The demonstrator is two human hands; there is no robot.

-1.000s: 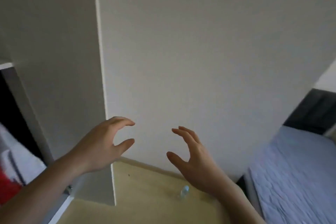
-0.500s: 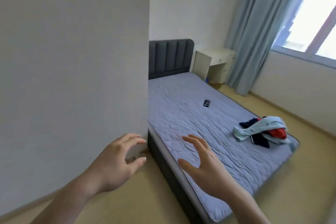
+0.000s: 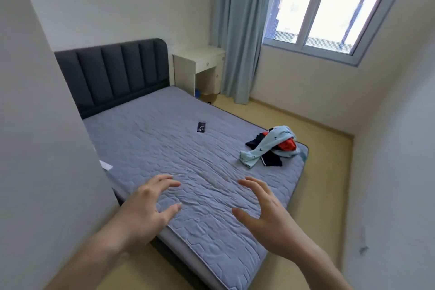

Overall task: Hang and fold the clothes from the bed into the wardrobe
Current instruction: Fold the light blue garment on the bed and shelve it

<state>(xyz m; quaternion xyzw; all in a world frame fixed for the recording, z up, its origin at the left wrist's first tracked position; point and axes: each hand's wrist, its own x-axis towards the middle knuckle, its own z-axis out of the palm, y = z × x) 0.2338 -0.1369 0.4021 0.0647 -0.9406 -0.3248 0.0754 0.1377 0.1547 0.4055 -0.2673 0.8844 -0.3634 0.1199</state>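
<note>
Two hands, head view: the left hand (image 3: 143,209) and right hand (image 3: 266,212) are held out above the near end of the bed (image 3: 188,155), fingers spread and loosely bent, grasping nothing.
Change since half a second ago: the white panel (image 3: 35,148) that filled the left half of the view now takes only the left edge, and the whole bed, the headboard (image 3: 113,73) and the window (image 3: 329,4) are in sight; the hands keep the same released pose.
Change since a second ago: the view then held only the white panel and a corner of the bed.
Clothes: a small heap of clothes (image 3: 270,146) lies at the far right corner of the bed, a light blue patterned garment on top, red and dark pieces under it, well apart from both hands.
Bed surface: a dark phone (image 3: 201,127) lies flat near the middle, apart from the heap.
Bedside: a pale nightstand (image 3: 200,63) stands between headboard and curtain (image 3: 237,30).
Floor: yellowish floor (image 3: 317,183) right of the bed.
</note>
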